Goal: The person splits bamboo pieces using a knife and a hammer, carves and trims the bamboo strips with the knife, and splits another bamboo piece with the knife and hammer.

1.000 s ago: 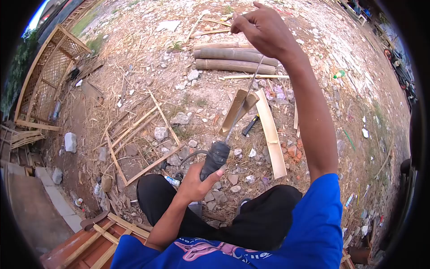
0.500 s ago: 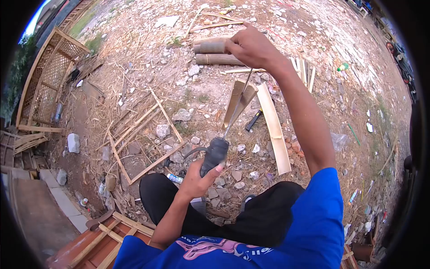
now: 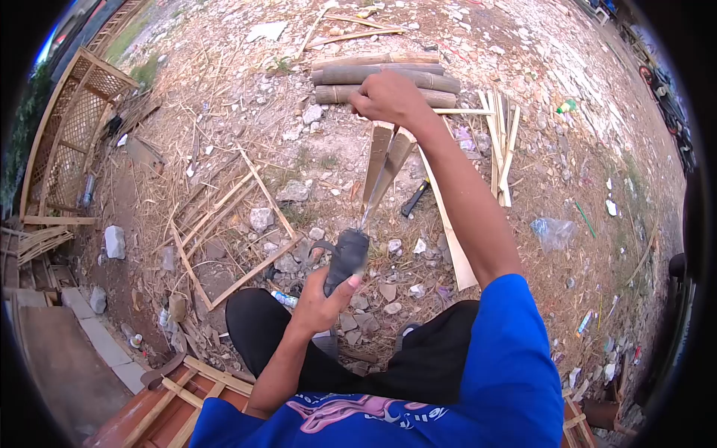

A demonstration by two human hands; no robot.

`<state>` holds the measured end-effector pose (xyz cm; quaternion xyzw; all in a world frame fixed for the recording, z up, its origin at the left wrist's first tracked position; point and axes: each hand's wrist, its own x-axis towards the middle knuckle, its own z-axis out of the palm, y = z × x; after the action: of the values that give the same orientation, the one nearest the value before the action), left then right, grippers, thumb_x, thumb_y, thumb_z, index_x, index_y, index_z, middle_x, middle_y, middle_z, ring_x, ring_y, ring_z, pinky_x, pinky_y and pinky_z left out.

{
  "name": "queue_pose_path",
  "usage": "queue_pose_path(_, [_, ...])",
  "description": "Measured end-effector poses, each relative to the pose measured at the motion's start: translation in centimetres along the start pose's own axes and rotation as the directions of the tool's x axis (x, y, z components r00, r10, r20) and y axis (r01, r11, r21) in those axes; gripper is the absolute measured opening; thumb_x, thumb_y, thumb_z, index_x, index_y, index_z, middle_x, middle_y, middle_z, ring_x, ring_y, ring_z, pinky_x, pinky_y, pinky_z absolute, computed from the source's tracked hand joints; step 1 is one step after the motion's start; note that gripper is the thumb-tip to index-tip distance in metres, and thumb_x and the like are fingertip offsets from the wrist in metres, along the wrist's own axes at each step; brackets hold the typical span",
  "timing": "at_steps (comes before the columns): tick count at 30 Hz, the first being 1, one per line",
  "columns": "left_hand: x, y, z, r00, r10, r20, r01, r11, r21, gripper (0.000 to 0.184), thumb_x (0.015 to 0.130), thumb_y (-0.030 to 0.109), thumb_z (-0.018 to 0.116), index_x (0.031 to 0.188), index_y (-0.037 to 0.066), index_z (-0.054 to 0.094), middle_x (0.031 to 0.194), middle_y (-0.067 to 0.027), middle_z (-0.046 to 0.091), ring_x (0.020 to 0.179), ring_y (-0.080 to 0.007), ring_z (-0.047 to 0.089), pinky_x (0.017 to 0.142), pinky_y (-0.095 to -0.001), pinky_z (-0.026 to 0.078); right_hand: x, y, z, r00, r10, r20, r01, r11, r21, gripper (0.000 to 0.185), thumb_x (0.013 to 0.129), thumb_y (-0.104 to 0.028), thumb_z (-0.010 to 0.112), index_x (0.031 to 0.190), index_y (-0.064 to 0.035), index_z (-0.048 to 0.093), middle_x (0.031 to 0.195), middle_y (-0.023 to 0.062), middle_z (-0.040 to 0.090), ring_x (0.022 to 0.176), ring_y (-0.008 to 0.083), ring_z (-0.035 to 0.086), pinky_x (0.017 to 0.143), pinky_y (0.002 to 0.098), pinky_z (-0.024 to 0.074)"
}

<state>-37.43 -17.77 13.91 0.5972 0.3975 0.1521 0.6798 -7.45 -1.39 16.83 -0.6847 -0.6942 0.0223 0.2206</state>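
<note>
The split bamboo piece (image 3: 374,170) stands in front of the knees, with a thin metal shaft (image 3: 388,154) running along it. On the near side of the bamboo, the left hand (image 3: 321,305) is wrapped around the black-wrapped handle (image 3: 347,257) of that shaft, thumb lying along its side.

The main change is the right hand (image 3: 392,97). One second ago it was up past the bamboo poles (image 3: 426,98) that lie beyond the split piece; now it has dropped toward the person and sits, curled, over the split piece's far end. The left hand has hardly shifted. Both hands are therefore lined up with the bamboo, one at each end. Whether the right hand grasps the shaft, presses the bamboo or merely hangs above them, I cannot tell, since its own back hides the fingertips.

Just right of the split bamboo lies a black-and-yellow tool handle (image 3: 415,198), then a pale bamboo slat (image 3: 457,261) partly behind the forearm. Farther right are loose bamboo strips (image 3: 510,153) (the lowered arm leaves them in plain sight, as it did not a second ago). Left of the bamboo, a narrow wooden frame (image 3: 254,272) lies on the rubble.
</note>
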Motion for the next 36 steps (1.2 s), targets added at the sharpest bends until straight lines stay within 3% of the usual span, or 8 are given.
queue_pose_path(9, [-3.2,-0.2,-1.2,0.989,0.087,-0.120,-0.052,0.961,0.271,0.036,0.089,0.036,0.070,0.096,0.001,0.063,0.069,-0.0034,0.059,0.062,-0.0118,0.053,0.059,-0.0302,0.044,-2.8,-3.1,0.0,0.984,0.112,-0.136,-0.064,0.946,0.317,0.039,0.087,-0.036,0.054,0.070,-0.0043,0.070,0.067,0.0184,0.065,0.062,0.0385,0.061,0.065,0.0452,0.0505])
queue_pose_path(13, [-2.6,-1.4,0.8,0.988,0.069,-0.139,-0.059,0.995,0.075,0.035,0.090,0.036,0.069,0.094,0.002,0.062,0.068,-0.0003,0.056,0.060,-0.0100,0.052,0.057,-0.0294,0.043,-4.7,-3.0,-0.9,0.623,0.158,-0.766,0.327,0.837,0.439,0.020,0.091,-0.021,0.059,0.095,-0.0030,0.067,0.089,0.0128,0.067,0.079,0.0252,0.062,0.075,0.0356,0.0481])
queue_pose_path(17, [-1.7,-1.3,4.7,0.992,0.058,-0.114,-0.067,0.994,-0.081,0.032,0.092,0.033,0.067,0.098,0.003,0.058,0.073,-0.0004,0.056,0.066,-0.0084,0.052,0.059,-0.0280,0.043,-12.8,-3.3,-4.3,0.663,0.675,-0.325,-0.211,0.585,0.783,0.027,0.094,-0.024,0.059,0.106,-0.0011,0.051,0.094,0.0105,0.060,0.088,0.0178,0.058,0.078,0.0327,0.0464])
queue_pose_path(21, [-0.5,-0.7,8.0,0.973,0.205,-0.104,-0.209,0.977,-0.032,0.032,0.095,0.025,0.062,0.114,0.002,0.050,0.085,-0.0030,0.058,0.073,-0.0104,0.055,0.065,-0.0272,0.046,-23.1,-10.1,-2.9,0.813,0.331,0.480,-0.577,0.573,0.582,0.080,0.080,-0.053,0.073,0.129,0.0049,0.047,0.106,0.0230,0.064,0.099,0.0304,0.064,0.088,0.0403,0.0485])
queue_pose_path(27, [-0.9,-0.6,4.7,0.778,0.493,0.390,-0.627,0.574,0.526,0.041,0.093,0.023,0.066,0.122,-0.002,0.053,0.106,-0.0149,0.065,0.093,-0.0143,0.063,0.077,-0.0268,0.050,-24.4,-10.9,-1.6,0.805,0.458,0.376,-0.558,0.373,0.741,0.050,0.079,-0.015,0.070,0.123,-0.0001,0.052,0.094,0.0118,0.066,0.085,0.0204,0.063,0.078,0.0344,0.0510])
queue_pose_path(29, [-0.6,4.8,0.0,0.971,-0.036,0.236,-0.069,0.905,0.420,0.036,0.088,0.027,0.071,0.106,-0.003,0.064,0.106,-0.0208,0.069,0.090,-0.0175,0.068,0.071,-0.0287,0.051,-24.1,-11.4,-3.0,0.712,0.504,0.489,-0.656,0.226,0.720,0.043,0.078,-0.010,0.067,0.118,0.0007,0.054,0.091,0.0098,0.066,0.081,0.0202,0.063,0.076,0.0333,0.0511])
queue_pose_path(34, [5.5,15.0,-1.0,0.365,0.900,-0.239,-0.762,0.436,0.479,0.034,0.082,0.022,0.077,0.105,0.003,0.061,0.098,-0.0080,0.065,0.103,-0.0180,0.060,0.084,-0.0314,0.049,-24.8,-13.5,-1.5,0.805,0.544,0.236,-0.543,0.517,0.662,0.049,0.072,-0.023,0.078,0.110,-0.0010,0.056,0.093,0.0171,0.066,0.089,0.0296,0.065,0.078,0.0405,0.0497])
queue_pose_path(36, [7.6,15.4,0.2,0.573,0.800,-0.179,-0.775,0.599,0.201,0.034,0.083,0.020,0.078,0.106,0.003,0.060,0.099,-0.0071,0.065,0.098,-0.0170,0.062,0.082,-0.0309,0.050,-25.5,-14.6,-0.4,0.815,0.546,0.196,-0.523,0.545,0.655,0.047,0.072,-0.022,0.076,0.109,-0.0011,0.057,0.094,0.0193,0.066,0.091,0.0341,0.065,0.080,0.0416,0.0495])
